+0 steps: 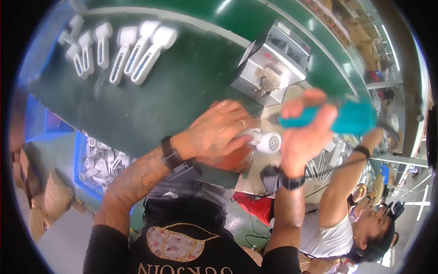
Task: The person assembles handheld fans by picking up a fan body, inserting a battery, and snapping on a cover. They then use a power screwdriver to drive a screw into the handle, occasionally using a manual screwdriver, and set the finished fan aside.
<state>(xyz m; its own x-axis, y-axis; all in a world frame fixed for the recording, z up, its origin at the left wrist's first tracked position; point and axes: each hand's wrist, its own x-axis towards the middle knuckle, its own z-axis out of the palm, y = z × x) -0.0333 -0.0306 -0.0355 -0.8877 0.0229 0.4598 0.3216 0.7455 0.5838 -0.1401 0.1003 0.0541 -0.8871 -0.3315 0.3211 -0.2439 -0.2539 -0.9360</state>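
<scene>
The left grip (220, 130) is closed on a white plastic device (268, 142) at its three o'clock, while a teal power driver (353, 118), at two o'clock from the device, is clasped in the right grip (306, 133). The device is judged light, stiff and slightly slippery, best held by its slim body behind the fragile-looking vented head. Around the green worktop (196, 77) are seen a blue crate (76, 166) at half past eight, white handled parts (137, 54) at ten, a grey machine (255, 63) at one and a co-worker (335, 228) at four.
</scene>
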